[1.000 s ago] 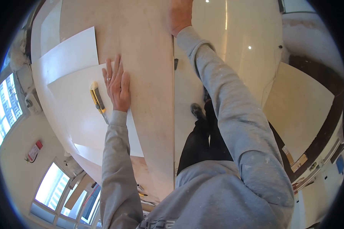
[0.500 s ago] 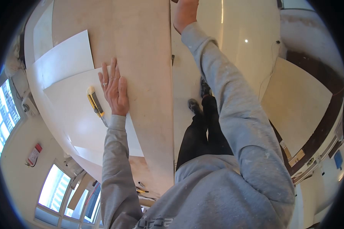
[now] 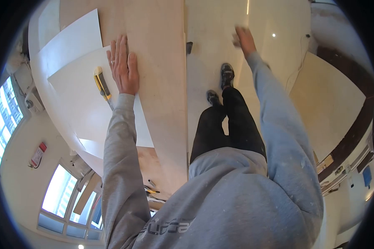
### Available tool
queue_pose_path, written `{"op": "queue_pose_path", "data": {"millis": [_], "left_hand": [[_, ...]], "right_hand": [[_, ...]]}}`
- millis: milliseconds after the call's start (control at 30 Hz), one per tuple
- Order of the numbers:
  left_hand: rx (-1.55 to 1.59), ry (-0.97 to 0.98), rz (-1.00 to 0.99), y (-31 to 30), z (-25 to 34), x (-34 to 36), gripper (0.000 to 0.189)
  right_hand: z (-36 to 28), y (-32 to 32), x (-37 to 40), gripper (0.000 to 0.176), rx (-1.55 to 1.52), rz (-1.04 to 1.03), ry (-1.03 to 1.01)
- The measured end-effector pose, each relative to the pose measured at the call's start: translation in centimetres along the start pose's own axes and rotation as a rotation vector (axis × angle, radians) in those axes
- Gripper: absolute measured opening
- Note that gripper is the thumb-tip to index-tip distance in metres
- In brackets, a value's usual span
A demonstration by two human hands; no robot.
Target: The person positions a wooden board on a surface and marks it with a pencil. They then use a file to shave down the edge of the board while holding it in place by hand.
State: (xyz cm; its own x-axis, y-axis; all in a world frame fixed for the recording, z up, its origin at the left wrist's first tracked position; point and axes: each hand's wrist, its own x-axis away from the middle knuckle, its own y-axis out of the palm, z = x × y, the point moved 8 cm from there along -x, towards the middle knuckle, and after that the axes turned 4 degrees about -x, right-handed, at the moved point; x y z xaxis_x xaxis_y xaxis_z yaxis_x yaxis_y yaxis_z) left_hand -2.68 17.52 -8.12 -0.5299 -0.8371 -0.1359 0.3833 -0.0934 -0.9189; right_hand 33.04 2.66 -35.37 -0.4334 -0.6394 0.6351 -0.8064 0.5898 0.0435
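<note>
My left hand (image 3: 124, 68) lies flat with fingers stretched, palm down over the right edge of a white sheet (image 3: 77, 97) on the wooden table. Just left of that hand, a yellow and grey utility knife (image 3: 102, 86) rests on the sheet, its lower end near my sleeve. A second white sheet (image 3: 70, 39) lies farther up the table, partly overlapped by the first. Over the floor on the right, off the table, hangs my right hand (image 3: 245, 40); motion blurs its fingers, and I make out nothing held in it.
The wooden table (image 3: 160, 79) ends in a long straight edge beside my legs. Pens and tools (image 3: 151, 191) lie at its near end. A large pale board (image 3: 326, 101) is on the right. A thin cable (image 3: 297, 72) runs along the floor near it.
My right hand has swung away from the table edge, out to the right and down over the floor. The view has tilted; my left hand and the knife stay in place on the sheet.
</note>
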Motion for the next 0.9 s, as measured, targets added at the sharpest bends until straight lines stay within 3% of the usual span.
{"op": "queue_pose_path", "data": {"millis": [33, 100, 233, 400, 500, 600, 700, 900], "left_hand": [[-0.003, 0.005, 0.002, 0.0, 0.0, 0.0, 0.055], [-0.013, 0.018, 0.003, -0.1, -0.1, 0.1, 0.056], [-0.012, 0.022, 0.015, 0.1, -0.3, 0.0, 0.056], [0.001, 0.099, 0.085, -0.7, 0.6, 0.3, 0.052], [-0.402, 0.189, 0.146, -2.2, 4.2, 1.4, 0.049], [-0.201, 0.184, 0.147, -2.7, 9.1, 6.5, 0.044], [-0.13, 0.097, -0.005, 0.4, 10.6, 13.2, 0.043], [-0.169, 0.087, 0.034, 1.7, 10.7, 14.8, 0.049]], "right_hand": [[5.3, -3.8, 1.3, 0.064, 0.2, -0.011, 0.08], [14.0, -11.8, 6.3, 0.061, 0.822, -0.04, 0.034], [25.9, -24.4, 21.8, 0.048, 1.101, -0.187, 0.317], [30.2, -29.7, 34.3, 0.039, 0.954, -0.07, 0.496], [28.5, -28.7, 37.1, 0.032, 0.775, -0.05, 0.443], [27.6, -28.5, 40.5, 0.026, 0.593, 0.025, 0.423], [28.2, -29.5, 43.5, 0.024, 0.52, 0.098, 0.462], [32.7, -30.4, 49.5, 0.024, 0.547, 0.11, 0.506]]}}
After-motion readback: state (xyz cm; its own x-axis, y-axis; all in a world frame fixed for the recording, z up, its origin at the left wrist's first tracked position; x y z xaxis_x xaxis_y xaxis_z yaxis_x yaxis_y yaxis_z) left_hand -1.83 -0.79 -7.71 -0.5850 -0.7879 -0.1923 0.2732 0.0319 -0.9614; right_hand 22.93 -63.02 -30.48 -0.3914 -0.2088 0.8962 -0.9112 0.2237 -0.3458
